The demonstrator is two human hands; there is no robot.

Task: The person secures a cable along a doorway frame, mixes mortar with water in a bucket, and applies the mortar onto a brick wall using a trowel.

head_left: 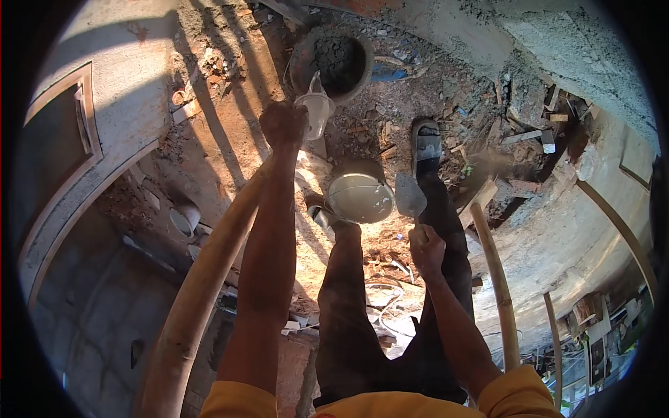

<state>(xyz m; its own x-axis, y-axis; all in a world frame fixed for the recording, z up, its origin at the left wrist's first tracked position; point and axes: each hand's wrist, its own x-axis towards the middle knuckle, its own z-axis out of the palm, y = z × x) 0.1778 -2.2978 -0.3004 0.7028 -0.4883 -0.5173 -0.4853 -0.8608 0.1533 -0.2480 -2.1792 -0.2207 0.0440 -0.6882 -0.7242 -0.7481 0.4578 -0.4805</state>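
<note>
Stretched far forward, my left hand (284,125) is closed on a translucent plastic cup (317,115). The cup tilts over the near rim of a round tub (365,70) holding dark grey, wet-looking mortar (337,61), and a pale streak, seemingly water, shows at its lip. My right hand (426,249) grips the handle of a trowel (410,196), its grey-smeared blade pointing away from me. Just left of the blade stands a bucket (359,198) of cloudy liquid, between my feet. The cup hides part of the tub's rim.
Wooden poles (209,292) (496,279) rise on both sides of me. Broken bricks, wood scraps and rubble (390,139) litter the dirt floor. A rough plastered wall (578,63) curves along the right, and a framed opening (63,146) is at left. A white container (185,220) lies at left.
</note>
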